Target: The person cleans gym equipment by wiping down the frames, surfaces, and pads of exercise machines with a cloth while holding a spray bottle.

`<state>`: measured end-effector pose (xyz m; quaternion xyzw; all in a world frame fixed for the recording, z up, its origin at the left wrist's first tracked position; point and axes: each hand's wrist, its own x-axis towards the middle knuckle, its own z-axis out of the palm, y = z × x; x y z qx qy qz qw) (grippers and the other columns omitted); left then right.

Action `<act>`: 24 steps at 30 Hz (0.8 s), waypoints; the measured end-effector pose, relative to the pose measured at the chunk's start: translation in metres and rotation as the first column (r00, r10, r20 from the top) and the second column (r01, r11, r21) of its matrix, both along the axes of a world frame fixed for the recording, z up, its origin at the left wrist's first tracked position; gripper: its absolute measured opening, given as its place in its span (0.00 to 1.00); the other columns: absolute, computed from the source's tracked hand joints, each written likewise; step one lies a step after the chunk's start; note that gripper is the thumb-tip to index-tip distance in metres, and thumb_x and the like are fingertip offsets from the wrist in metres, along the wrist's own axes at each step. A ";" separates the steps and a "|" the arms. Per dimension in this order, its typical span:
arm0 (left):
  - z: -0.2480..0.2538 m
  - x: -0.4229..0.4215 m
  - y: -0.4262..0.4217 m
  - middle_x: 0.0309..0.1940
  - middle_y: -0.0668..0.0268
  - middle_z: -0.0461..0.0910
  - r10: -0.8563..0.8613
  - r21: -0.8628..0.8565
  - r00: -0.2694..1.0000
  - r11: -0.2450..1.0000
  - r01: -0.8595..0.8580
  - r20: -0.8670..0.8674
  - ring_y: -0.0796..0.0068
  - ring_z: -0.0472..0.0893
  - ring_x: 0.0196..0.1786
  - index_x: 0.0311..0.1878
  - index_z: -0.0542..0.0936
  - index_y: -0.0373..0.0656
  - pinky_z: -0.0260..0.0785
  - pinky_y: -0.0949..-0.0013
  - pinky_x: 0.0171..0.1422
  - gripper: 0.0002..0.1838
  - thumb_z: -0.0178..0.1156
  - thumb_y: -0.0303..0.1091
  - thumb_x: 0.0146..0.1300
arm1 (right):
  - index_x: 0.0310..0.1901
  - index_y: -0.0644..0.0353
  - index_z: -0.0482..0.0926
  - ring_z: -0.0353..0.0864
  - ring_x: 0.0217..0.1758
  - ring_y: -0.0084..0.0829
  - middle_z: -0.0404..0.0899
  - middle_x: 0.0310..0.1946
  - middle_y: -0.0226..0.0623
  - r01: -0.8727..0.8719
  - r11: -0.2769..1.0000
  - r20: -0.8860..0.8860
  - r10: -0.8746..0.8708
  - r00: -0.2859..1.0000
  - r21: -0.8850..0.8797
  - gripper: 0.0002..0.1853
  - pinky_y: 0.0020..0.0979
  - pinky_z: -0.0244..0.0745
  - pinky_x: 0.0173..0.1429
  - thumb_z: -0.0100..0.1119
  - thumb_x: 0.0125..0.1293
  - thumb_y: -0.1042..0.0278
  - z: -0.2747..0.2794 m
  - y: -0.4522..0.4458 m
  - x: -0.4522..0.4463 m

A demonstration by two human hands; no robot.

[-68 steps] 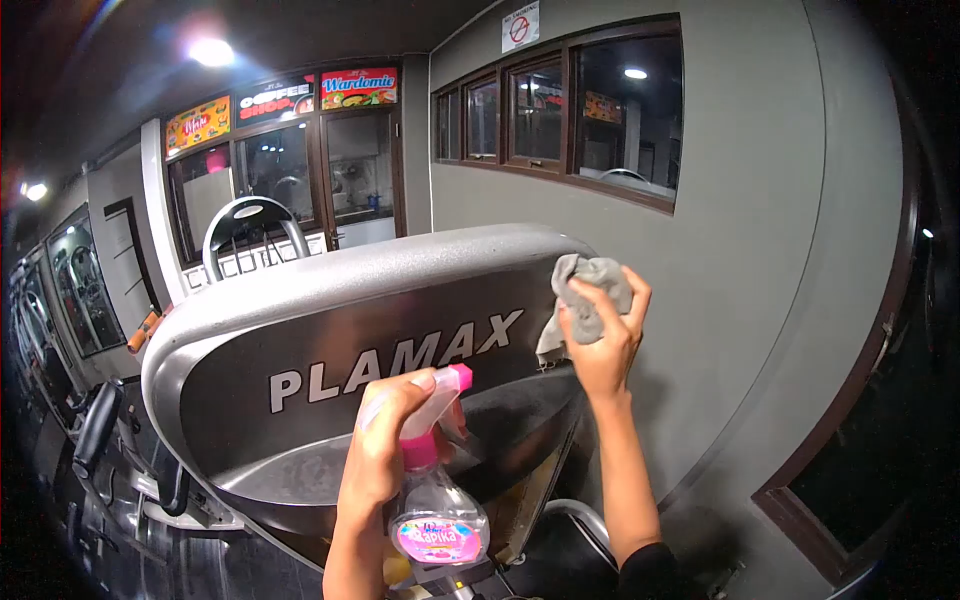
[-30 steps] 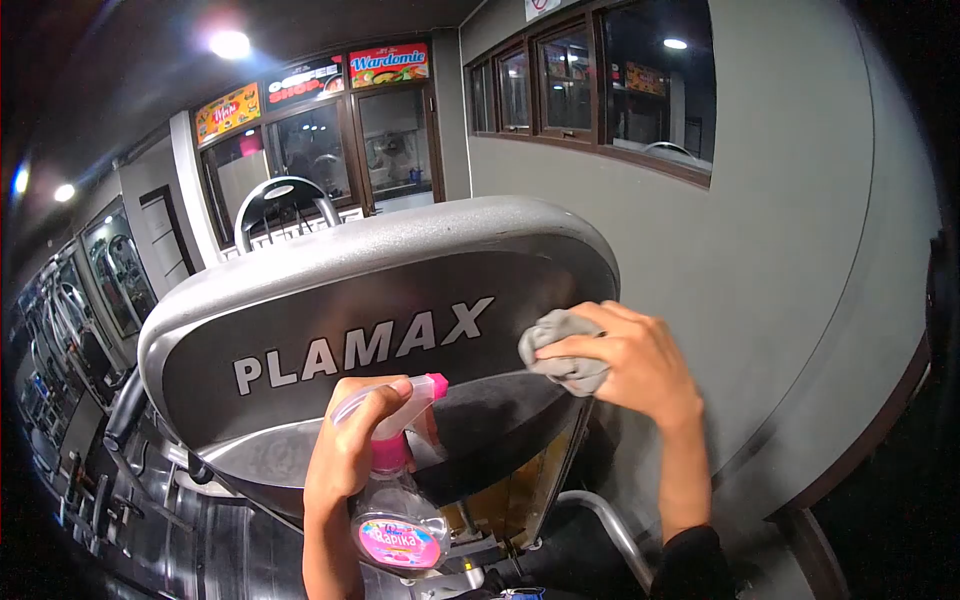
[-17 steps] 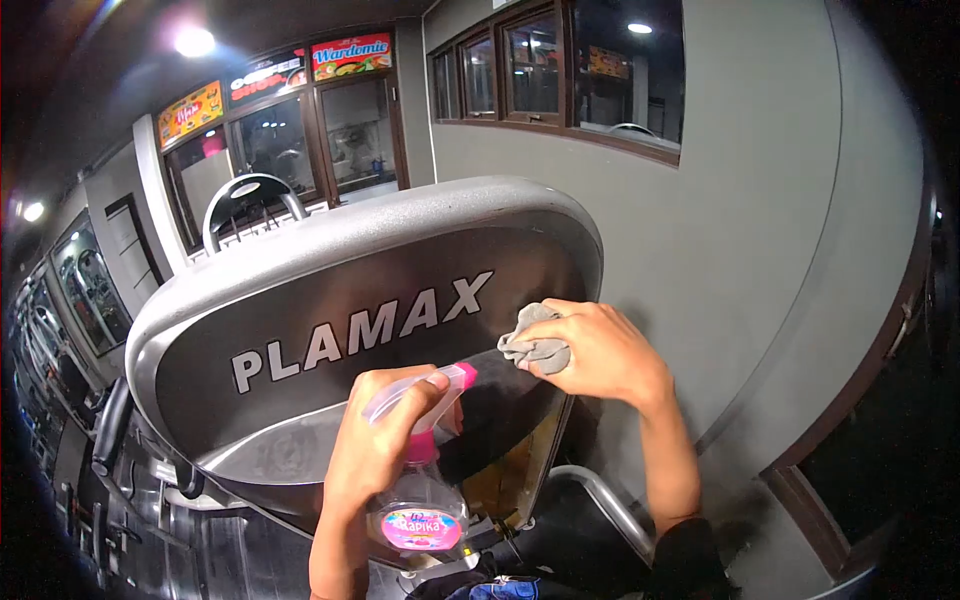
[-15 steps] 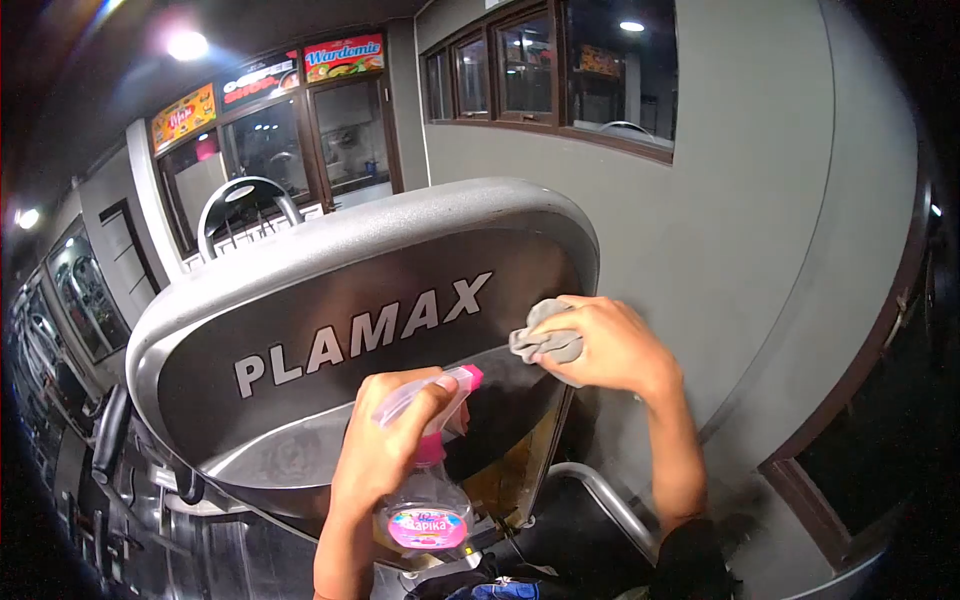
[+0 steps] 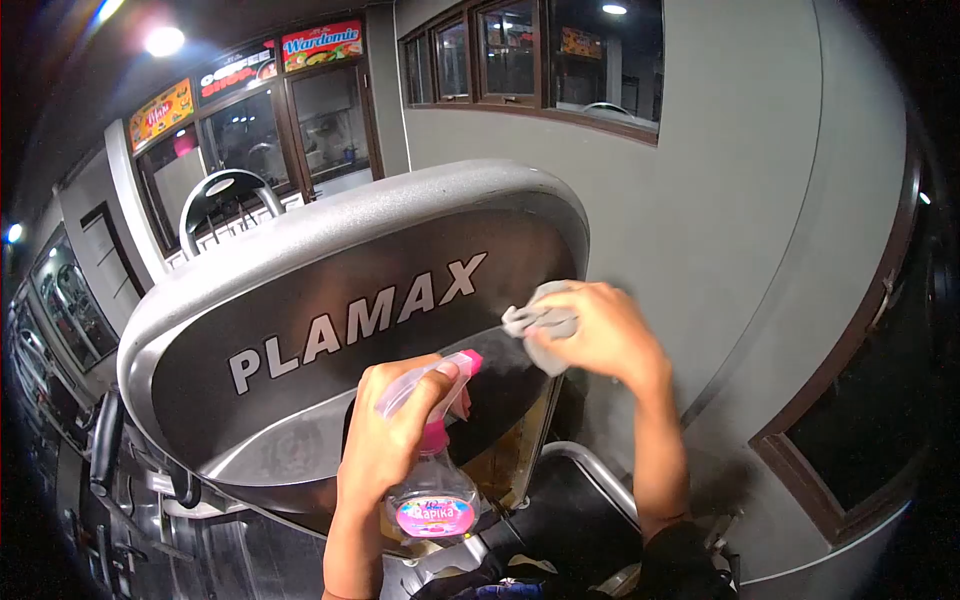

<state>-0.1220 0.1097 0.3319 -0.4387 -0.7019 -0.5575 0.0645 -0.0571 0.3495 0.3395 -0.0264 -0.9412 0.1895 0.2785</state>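
My left hand (image 5: 395, 425) is wrapped round the neck of a clear spray bottle (image 5: 435, 508) with a pink nozzle and a pink label, upright in front of the machine panel. My right hand (image 5: 605, 335) grips a crumpled grey cloth (image 5: 545, 322) against or just before the right part of the panel. The dark panel (image 5: 400, 240) carries raised PLAMAX letters (image 5: 358, 318) and has a thick silver rim (image 5: 340, 215). Below the letters runs a glossy lower section (image 5: 290, 445).
A grey wall (image 5: 730, 200) with brown-framed windows (image 5: 510, 55) rises on the right. Behind the panel are a glass door (image 5: 332, 125) and shop signs. Gym machines (image 5: 65, 300) line the left. A black padded seat (image 5: 575, 510) with a silver tube lies below my right hand.
The cloth in my right hand has gone from the panel's upper right edge down to beside the end of the lettering. My left hand still holds the bottle. The camera view has shifted somewhat.
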 end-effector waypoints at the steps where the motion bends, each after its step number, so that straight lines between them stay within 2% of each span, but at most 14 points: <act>1: 0.003 -0.002 0.001 0.25 0.57 0.79 -0.038 -0.007 0.999 0.999 0.038 0.032 0.56 0.76 0.31 0.28 0.77 0.35 0.65 0.63 0.43 0.19 0.48 0.39 0.68 | 0.40 0.53 0.86 0.83 0.44 0.45 0.84 0.44 0.38 0.033 0.999 -0.014 -0.034 0.999 -0.025 0.13 0.41 0.78 0.50 0.66 0.54 0.59 -0.003 0.011 0.000; 3: 0.007 -0.003 0.003 0.25 0.56 0.78 -0.074 -0.012 0.995 0.997 0.075 0.063 0.56 0.76 0.31 0.27 0.77 0.34 0.65 0.62 0.44 0.20 0.47 0.40 0.68 | 0.40 0.53 0.86 0.83 0.44 0.45 0.83 0.45 0.40 0.024 1.000 -0.092 -0.025 0.995 -0.016 0.13 0.40 0.78 0.51 0.67 0.53 0.60 -0.010 0.012 -0.002; 5: 0.009 -0.004 0.005 0.25 0.56 0.78 -0.045 -0.121 0.978 0.990 0.071 0.204 0.55 0.75 0.31 0.24 0.76 0.34 0.65 0.63 0.44 0.22 0.45 0.42 0.67 | 0.40 0.52 0.86 0.83 0.45 0.47 0.83 0.45 0.41 0.012 0.998 -0.156 -0.003 0.988 0.056 0.12 0.40 0.78 0.52 0.67 0.54 0.61 -0.016 -0.004 -0.001; 6: 0.008 -0.005 0.005 0.25 0.56 0.78 -0.039 -0.123 0.978 0.990 0.065 0.204 0.55 0.75 0.31 0.24 0.76 0.34 0.65 0.63 0.44 0.22 0.45 0.42 0.67 | 0.41 0.49 0.86 0.82 0.46 0.47 0.82 0.45 0.43 -0.064 0.998 -0.131 0.061 0.990 -0.019 0.12 0.40 0.77 0.53 0.68 0.54 0.62 -0.015 -0.016 0.002; 7: 0.005 -0.007 0.005 0.24 0.56 0.78 -0.049 -0.105 0.978 0.992 0.071 0.203 0.56 0.76 0.30 0.24 0.76 0.34 0.66 0.63 0.43 0.22 0.46 0.42 0.67 | 0.41 0.48 0.85 0.82 0.46 0.47 0.82 0.45 0.44 -0.202 0.979 -0.226 0.188 0.956 -0.039 0.13 0.41 0.77 0.53 0.69 0.52 0.65 -0.027 -0.016 -0.002; 10: 0.005 -0.006 0.005 0.23 0.56 0.78 -0.050 -0.080 0.967 0.994 0.072 0.248 0.60 0.76 0.28 0.24 0.77 0.33 0.67 0.65 0.40 0.23 0.46 0.42 0.66 | 0.42 0.48 0.85 0.82 0.46 0.46 0.82 0.44 0.45 -0.258 0.966 -0.343 0.235 0.909 -0.023 0.14 0.41 0.77 0.53 0.70 0.51 0.69 -0.045 -0.015 0.002; 12: 0.007 -0.006 0.006 0.22 0.56 0.79 -0.039 -0.062 0.957 0.996 0.059 0.288 0.62 0.77 0.28 0.25 0.77 0.32 0.67 0.65 0.39 0.23 0.46 0.43 0.66 | 0.41 0.56 0.84 0.82 0.45 0.44 0.83 0.40 0.43 -0.205 0.964 -0.471 0.105 0.876 -0.167 0.14 0.38 0.75 0.53 0.69 0.51 0.71 -0.057 -0.003 0.004; 13: 0.007 -0.007 0.005 0.22 0.56 0.79 -0.038 -0.067 0.954 0.996 0.060 0.297 0.64 0.77 0.27 0.25 0.78 0.32 0.68 0.66 0.37 0.23 0.46 0.43 0.66 | 0.41 0.56 0.84 0.82 0.45 0.44 0.83 0.40 0.43 -0.217 0.962 -0.472 0.115 0.874 -0.167 0.14 0.38 0.75 0.53 0.69 0.51 0.71 -0.064 0.002 0.002; 15: 0.007 -0.007 0.003 0.22 0.57 0.79 -0.023 -0.071 0.953 0.996 0.047 0.302 0.65 0.77 0.26 0.26 0.78 0.32 0.68 0.67 0.35 0.24 0.46 0.44 0.66 | 0.43 0.57 0.84 0.83 0.46 0.43 0.83 0.41 0.44 -0.047 0.963 -0.599 -0.127 0.791 -0.266 0.13 0.37 0.75 0.53 0.66 0.54 0.75 -0.079 0.011 -0.008; 16: 0.008 -0.005 0.001 0.23 0.58 0.80 -0.024 -0.069 0.932 0.996 0.052 0.360 0.65 0.77 0.28 0.27 0.79 0.32 0.68 0.67 0.38 0.23 0.46 0.43 0.66 | 0.42 0.61 0.83 0.84 0.44 0.39 0.84 0.40 0.43 -0.037 0.926 -0.608 -0.217 0.764 -0.376 0.12 0.35 0.75 0.51 0.65 0.54 0.74 -0.088 0.010 -0.014; 17: 0.008 -0.004 -0.001 0.24 0.58 0.80 -0.025 -0.067 0.907 0.996 0.058 0.419 0.66 0.77 0.30 0.28 0.79 0.33 0.68 0.68 0.42 0.23 0.45 0.43 0.67 | 0.42 0.61 0.83 0.84 0.44 0.39 0.84 0.40 0.43 -0.047 0.923 -0.606 -0.212 0.767 -0.382 0.12 0.35 0.75 0.51 0.65 0.54 0.74 -0.096 0.006 -0.018; 19: -0.001 -0.004 -0.005 0.25 0.59 0.81 0.009 -0.054 0.926 0.998 0.013 0.376 0.67 0.78 0.32 0.28 0.79 0.33 0.67 0.68 0.46 0.23 0.46 0.43 0.67 | 0.40 0.61 0.83 0.84 0.44 0.37 0.85 0.38 0.41 -0.098 0.893 -0.680 -0.259 0.686 -0.439 0.12 0.34 0.75 0.50 0.65 0.53 0.71 -0.111 -0.008 -0.022; 21: -0.010 -0.007 -0.007 0.26 0.60 0.81 0.033 -0.037 0.947 0.999 -0.023 0.321 0.68 0.78 0.34 0.29 0.80 0.34 0.65 0.68 0.50 0.22 0.46 0.42 0.68 | 0.38 0.59 0.83 0.84 0.41 0.37 0.84 0.34 0.39 -0.183 0.931 -0.735 -0.119 0.667 -0.317 0.12 0.35 0.75 0.49 0.69 0.51 0.68 -0.117 -0.025 -0.017; 24: -0.017 -0.009 -0.011 0.29 0.60 0.81 0.104 -0.102 0.945 0.992 -0.075 0.311 0.68 0.77 0.40 0.30 0.80 0.35 0.62 0.68 0.56 0.21 0.47 0.42 0.68 | 0.36 0.58 0.81 0.81 0.38 0.40 0.82 0.35 0.40 -0.117 0.989 -0.799 -0.002 0.602 -0.091 0.14 0.36 0.75 0.47 0.75 0.50 0.65 -0.109 -0.037 -0.014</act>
